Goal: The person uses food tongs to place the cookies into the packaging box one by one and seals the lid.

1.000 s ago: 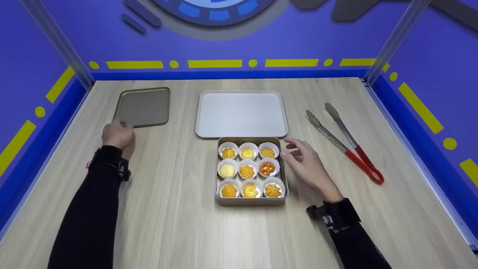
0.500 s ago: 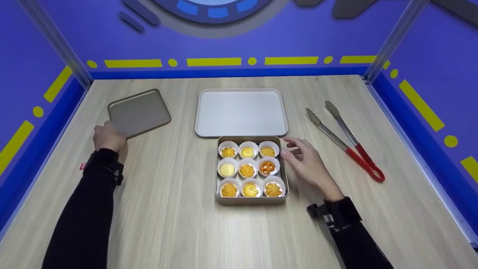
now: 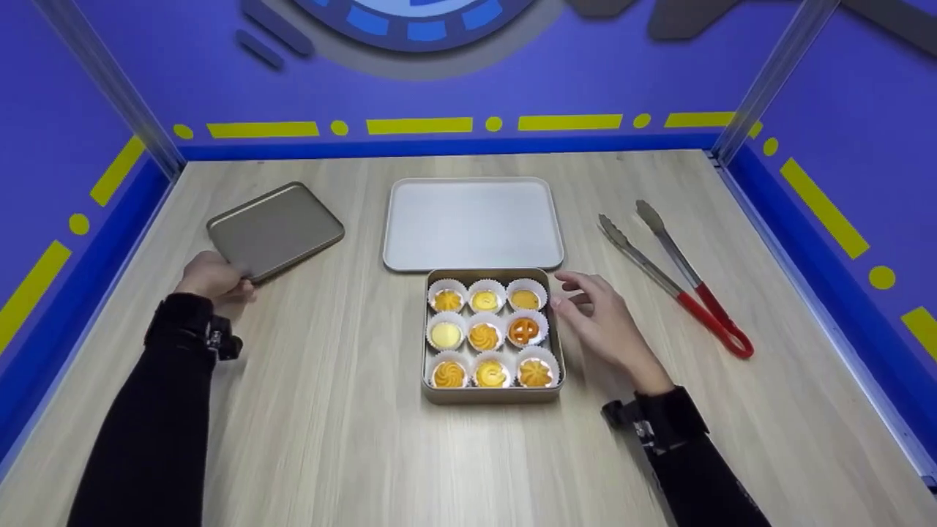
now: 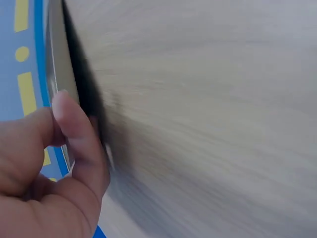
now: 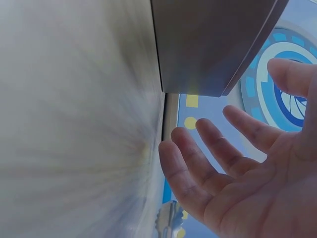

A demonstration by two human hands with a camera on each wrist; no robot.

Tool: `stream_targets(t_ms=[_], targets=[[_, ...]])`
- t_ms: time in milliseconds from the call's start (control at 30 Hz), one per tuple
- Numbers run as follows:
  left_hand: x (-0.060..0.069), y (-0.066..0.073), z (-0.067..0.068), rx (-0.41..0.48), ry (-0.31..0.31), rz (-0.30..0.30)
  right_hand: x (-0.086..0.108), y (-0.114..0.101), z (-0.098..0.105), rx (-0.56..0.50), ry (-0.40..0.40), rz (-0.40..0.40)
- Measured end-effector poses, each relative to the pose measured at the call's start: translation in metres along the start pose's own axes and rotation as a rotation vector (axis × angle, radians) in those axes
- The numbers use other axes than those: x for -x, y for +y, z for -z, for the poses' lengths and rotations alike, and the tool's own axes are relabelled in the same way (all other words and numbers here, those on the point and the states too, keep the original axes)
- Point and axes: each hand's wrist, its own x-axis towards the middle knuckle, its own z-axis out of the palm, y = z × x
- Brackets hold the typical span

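My left hand [image 3: 212, 277] grips the near corner of a flat bronze tin lid [image 3: 274, 228] on the left of the table. In the left wrist view the thumb and fingers pinch the rim of the lid [image 4: 62, 64], and a dark gap shows between it and the wood. Fingers loosely bent and holding nothing, my right hand [image 3: 604, 322] is beside the right wall of a square tin box [image 3: 492, 396]. That box holds rows of cookies [image 3: 484, 337] in white paper cups. The right wrist view shows the fingers apart from the box wall [image 5: 208, 44].
A white rectangular tray [image 3: 473, 223] lies just behind the box. Tongs [image 3: 677, 282] with red handles lie spread apart on the right. Blue panels [image 3: 439, 102] with yellow marks border the table at the back and both sides.
The lid has turned and come nearer, its near edge raised from the table, with my left hand moving down and left at its corner. My right hand stays put.
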Motion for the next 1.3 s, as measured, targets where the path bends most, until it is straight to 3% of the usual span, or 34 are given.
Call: stream_targets(t_ms=[100, 167, 300, 433, 667, 900, 1100, 1300], targets=[[0.0, 0.003, -0.003, 0.216, -0.056, -0.019, 0.0, 0.001, -0.001, 0.0, -0.005, -0.014], [0.0, 0.007, -0.007, 0.311, -0.047, -0.05, 0.0, 0.001, 0.0, 0.0, -0.004, -0.018], [0.0, 0.022, -0.015, 0.401, 0.014, -0.118, 0.0, 0.0, 0.001, -0.001, 0.002, -0.024], [0.007, 0.044, -0.028, 0.489, 0.05, -0.147, 0.0, 0.0, 0.002, -0.008, 0.006, -0.024], [0.03, 0.087, -0.064, 0.465, 0.101, -0.264, -0.001, -0.001, 0.002, -0.038, 0.018, -0.016], [0.057, 0.126, -0.113, 0.515, 0.024, -0.386, -0.001, -0.003, 0.003, -0.066, 0.043, -0.014], [0.074, 0.139, -0.149, 0.496, -0.021, -0.429, -0.002, -0.003, 0.003, -0.09, 0.08, 0.004], [0.084, 0.139, -0.175, 0.462, -0.016, -0.479, -0.001, -0.005, 0.004, -0.132, 0.059, 0.024]])
